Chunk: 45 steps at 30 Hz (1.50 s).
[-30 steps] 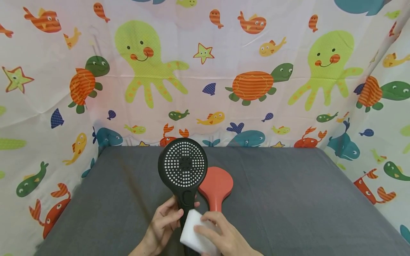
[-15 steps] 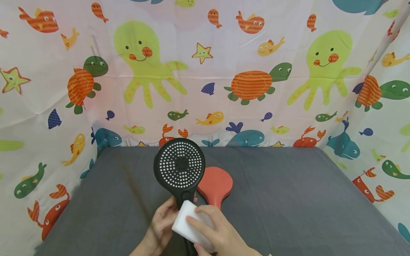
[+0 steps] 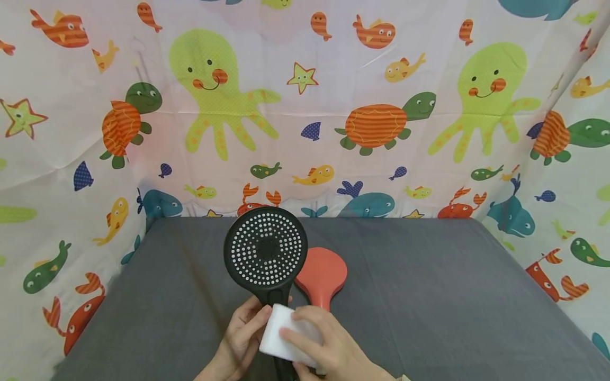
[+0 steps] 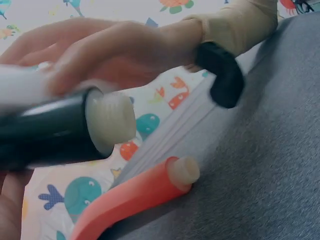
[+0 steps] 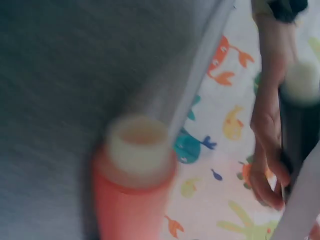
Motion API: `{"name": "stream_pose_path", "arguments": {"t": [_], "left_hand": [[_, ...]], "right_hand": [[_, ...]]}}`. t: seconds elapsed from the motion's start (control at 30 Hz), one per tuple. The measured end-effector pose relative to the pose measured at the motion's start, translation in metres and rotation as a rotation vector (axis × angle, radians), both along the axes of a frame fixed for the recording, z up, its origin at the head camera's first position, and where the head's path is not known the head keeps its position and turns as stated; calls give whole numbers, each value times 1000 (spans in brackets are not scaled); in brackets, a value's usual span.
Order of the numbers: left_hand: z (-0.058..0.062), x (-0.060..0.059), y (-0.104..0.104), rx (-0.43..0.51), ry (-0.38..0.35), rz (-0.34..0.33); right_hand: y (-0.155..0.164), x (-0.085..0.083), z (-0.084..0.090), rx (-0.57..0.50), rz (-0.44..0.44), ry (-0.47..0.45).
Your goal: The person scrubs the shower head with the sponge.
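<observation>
My left hand grips a black shower head by its handle, the round face with pale nozzles turned toward the head camera. A white sponge block is pinched in my right hand and lies across the handle, just below the face. In the left wrist view, a pale threaded end sticks out of the black handle. Behind and to the right, a red shower head lies on the grey cloth, its lower handle hidden by my right hand in the head view.
Grey cloth covers the table. A curtain printed with sea animals stands along the back and both sides. The red handle's pale threaded end points toward the near side.
The sponge has moved up the handle and slightly left. The black shower head has shifted a little left and down, its face looking larger. The red one stays where it was.
</observation>
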<state>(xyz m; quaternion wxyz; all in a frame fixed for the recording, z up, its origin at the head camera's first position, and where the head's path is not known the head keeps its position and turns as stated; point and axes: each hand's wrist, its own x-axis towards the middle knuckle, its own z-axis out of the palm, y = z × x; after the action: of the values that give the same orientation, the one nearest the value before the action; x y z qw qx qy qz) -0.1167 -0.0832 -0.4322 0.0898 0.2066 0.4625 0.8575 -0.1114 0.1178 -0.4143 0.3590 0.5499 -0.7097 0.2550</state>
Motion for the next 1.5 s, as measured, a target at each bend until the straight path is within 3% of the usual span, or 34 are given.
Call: {"name": "stream_pose_path", "arguments": {"t": [0.1, 0.3, 0.43, 0.57, 0.67, 0.77, 0.9, 1.03, 1.1, 1.2, 1.4, 1.5], "left_hand": [[-2, 2, 1, 7, -5, -35], [-3, 3, 2, 5, 12, -24], [-2, 3, 2, -28, 22, 55], [2, 2, 0, -103, -29, 165], [5, 1, -1, -114, -45, 190], [4, 1, 0, -116, 13, 185], [-2, 3, 7, -127, 137, 165], [-6, 7, 15, -98, 179, 105], [-6, 9, 17, -87, 168, 88], [-5, 9, 17, -98, 147, 104], [3, 4, 8, -163, 139, 226], [6, 2, 3, -190, 141, 270]], "right_hand": [[-3, -6, 8, -120, -48, -52], [-8, -2, 8, -252, -114, -199], [-7, 10, -3, -218, -27, -294], [1, 20, -14, -152, 78, -428], [5, 24, -17, -136, 56, -543], [4, 25, -15, -155, -19, -637], [-3, 16, -6, -317, -43, -666], [-6, 2, 12, -534, -16, -677], [-6, -1, 18, -587, -15, -706], [-5, -1, 19, -560, -8, -739], [2, 17, -3, -256, -36, -689], [7, 25, -13, -162, -47, -692]]}}
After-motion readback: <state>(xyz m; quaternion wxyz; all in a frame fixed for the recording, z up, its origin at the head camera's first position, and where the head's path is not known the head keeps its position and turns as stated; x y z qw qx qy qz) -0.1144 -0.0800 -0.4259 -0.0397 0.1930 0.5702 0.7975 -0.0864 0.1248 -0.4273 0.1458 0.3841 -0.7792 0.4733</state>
